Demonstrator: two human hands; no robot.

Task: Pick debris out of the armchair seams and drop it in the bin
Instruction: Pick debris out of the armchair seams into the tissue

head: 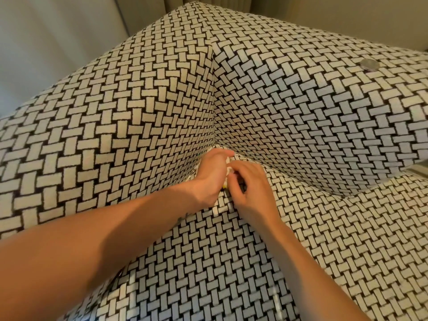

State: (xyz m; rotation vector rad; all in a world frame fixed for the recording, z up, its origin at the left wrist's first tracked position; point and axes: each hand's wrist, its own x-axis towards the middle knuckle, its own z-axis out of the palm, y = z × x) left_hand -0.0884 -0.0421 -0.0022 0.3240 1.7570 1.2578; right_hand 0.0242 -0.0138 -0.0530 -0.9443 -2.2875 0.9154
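Observation:
The armchair (139, 117) is covered in a black-and-cream basket-weave fabric and fills the view. Both my hands meet at the inner corner where the seat, the back and the arm join. My left hand (212, 176) is curled shut around pale crumpled debris (228, 171), with a speck of yellow at its lower edge. My right hand (249, 185) lies against it on the seat cushion, fingers bent and touching the same debris. Most of the debris is hidden between the two hands. No bin is in view.
A round silver coin (369, 65) lies on top of the right armrest. Grey curtains (46, 42) hang behind the chair at the upper left. A pale wall shows at the upper right.

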